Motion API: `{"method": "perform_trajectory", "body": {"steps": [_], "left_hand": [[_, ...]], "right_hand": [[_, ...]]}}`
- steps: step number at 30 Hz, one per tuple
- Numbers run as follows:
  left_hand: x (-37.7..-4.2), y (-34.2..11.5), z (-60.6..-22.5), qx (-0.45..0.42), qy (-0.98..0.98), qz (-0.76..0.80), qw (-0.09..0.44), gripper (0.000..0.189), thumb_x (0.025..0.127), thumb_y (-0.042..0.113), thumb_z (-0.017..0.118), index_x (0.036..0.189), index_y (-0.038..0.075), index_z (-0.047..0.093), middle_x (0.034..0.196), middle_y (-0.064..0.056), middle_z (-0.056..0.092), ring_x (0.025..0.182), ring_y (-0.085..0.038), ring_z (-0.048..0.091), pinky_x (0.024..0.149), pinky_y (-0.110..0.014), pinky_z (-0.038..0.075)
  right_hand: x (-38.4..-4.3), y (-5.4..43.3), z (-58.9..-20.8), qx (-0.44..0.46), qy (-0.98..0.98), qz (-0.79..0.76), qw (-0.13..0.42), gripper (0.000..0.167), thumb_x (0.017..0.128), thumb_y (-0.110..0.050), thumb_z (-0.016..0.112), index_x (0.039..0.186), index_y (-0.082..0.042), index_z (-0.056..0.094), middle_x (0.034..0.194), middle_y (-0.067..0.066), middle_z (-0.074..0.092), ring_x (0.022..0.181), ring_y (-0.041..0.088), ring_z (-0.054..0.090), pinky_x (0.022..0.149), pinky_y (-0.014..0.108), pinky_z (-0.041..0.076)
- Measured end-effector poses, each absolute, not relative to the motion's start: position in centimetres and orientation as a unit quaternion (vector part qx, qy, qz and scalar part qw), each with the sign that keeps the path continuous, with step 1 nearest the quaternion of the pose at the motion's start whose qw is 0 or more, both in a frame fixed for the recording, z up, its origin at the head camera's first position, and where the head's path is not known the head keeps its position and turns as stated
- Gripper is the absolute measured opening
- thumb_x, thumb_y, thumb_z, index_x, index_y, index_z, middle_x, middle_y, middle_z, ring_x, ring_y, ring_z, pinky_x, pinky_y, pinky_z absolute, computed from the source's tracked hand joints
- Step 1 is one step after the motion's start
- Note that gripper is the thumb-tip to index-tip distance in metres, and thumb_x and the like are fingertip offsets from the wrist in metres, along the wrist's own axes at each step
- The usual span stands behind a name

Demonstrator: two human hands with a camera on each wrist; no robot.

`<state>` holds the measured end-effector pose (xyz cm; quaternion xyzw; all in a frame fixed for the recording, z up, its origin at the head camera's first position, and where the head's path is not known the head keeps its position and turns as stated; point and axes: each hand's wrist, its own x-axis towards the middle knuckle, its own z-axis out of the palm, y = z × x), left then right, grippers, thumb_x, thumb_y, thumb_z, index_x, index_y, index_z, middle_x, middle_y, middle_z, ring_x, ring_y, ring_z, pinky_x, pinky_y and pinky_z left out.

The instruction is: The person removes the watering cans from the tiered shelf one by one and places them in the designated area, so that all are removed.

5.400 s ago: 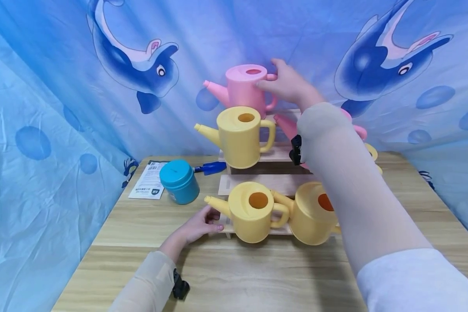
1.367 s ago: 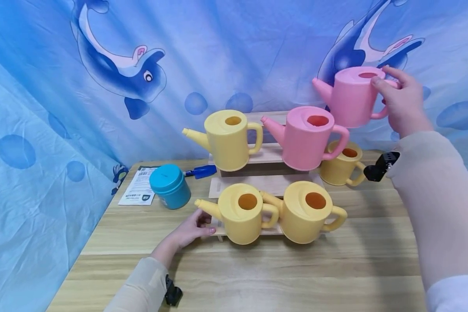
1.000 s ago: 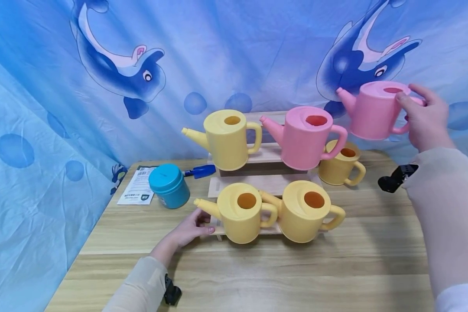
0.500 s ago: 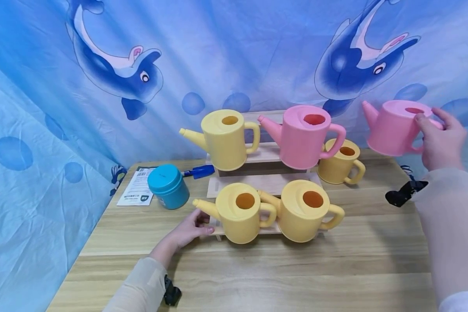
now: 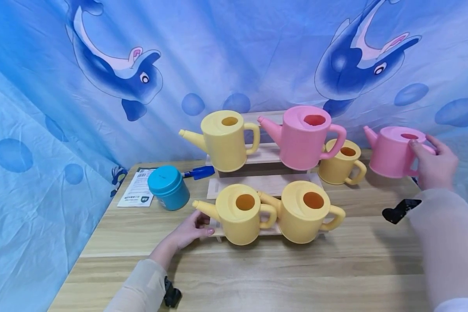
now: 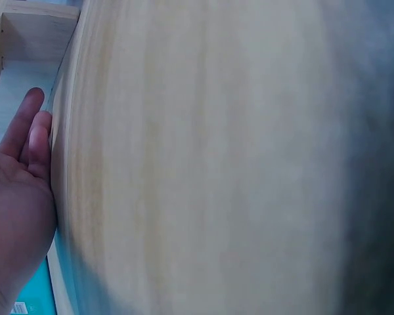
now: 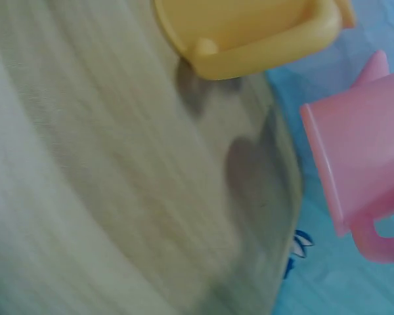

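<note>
My right hand [image 5: 437,164] grips the handle of a pink watering can [image 5: 394,151] at the table's back right. In the right wrist view, the can's base [image 7: 325,170] is tilted and its shadow falls on the wood, so it looks off the table. My left hand [image 5: 187,232] holds the left end of the lowest step of a wooden tiered stand [image 5: 273,184]; the left wrist view shows some fingers [image 6: 38,141] beside the stand. Two yellow watering cans [image 5: 239,216] [image 5: 302,214] stand on the lowest step. Higher up stand a yellow can [image 5: 224,143] and a pink can [image 5: 302,141].
Another yellow watering can [image 5: 337,167] stands on the table [image 5: 257,277], right of the stand and left of the held can. Left are a teal lidded tub [image 5: 168,188], a printed packet [image 5: 136,190] and a blue trowel [image 5: 200,172]. A blue dolphin curtain [image 5: 238,52] hangs behind.
My right hand has taken the pink can from the top of the stand, carried it right, and lowered it toward the table's back right. My left hand stays at the stand.
</note>
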<state>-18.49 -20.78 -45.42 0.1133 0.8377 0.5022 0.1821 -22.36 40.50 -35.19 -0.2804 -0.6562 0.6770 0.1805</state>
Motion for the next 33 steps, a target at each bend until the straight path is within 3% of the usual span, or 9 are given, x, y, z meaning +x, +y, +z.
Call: {"method": "perform_trajectory", "body": {"steps": [8, 24, 33], "left_hand": [[-18.5, -20.8, -45.4, 0.120, 0.837, 0.502, 0.183, 0.060, 0.081, 0.030, 0.073, 0.131, 0.014, 0.043, 0.121, -0.009, 0.051, 0.111, -0.027, 0.046, 0.090, -0.038, 0.039], [-18.5, -20.9, -45.6, 0.131, 0.835, 0.505, 0.175, 0.060, 0.082, 0.028, 0.072, 0.130, 0.008, 0.043, 0.122, -0.011, 0.051, 0.112, -0.028, 0.047, 0.090, -0.037, 0.040], [-18.3, -20.7, -45.2, 0.138, 0.830, 0.511, 0.178, 0.061, 0.082, 0.027, 0.072, 0.131, 0.008, 0.042, 0.123, -0.012, 0.051, 0.113, -0.030, 0.046, 0.090, -0.037, 0.039]], "right_hand": [[-22.3, 40.2, -37.9, -0.302, -0.653, 0.679, 0.146, 0.090, 0.059, -0.060, 0.069, 0.140, -0.048, 0.031, 0.151, -0.016, 0.022, 0.139, 0.017, 0.022, 0.106, 0.048, 0.021], [-22.9, 39.3, -39.8, -0.315, -0.678, 0.651, 0.134, 0.090, 0.066, -0.061, 0.068, 0.143, -0.047, 0.025, 0.152, -0.011, 0.020, 0.139, 0.021, 0.020, 0.105, 0.048, 0.026], [-22.8, 39.6, -40.1, -0.299, -0.756, 0.571, 0.118, 0.087, 0.074, -0.067, 0.057, 0.147, -0.041, 0.018, 0.153, -0.002, 0.021, 0.132, 0.027, 0.027, 0.104, 0.048, 0.030]]}}
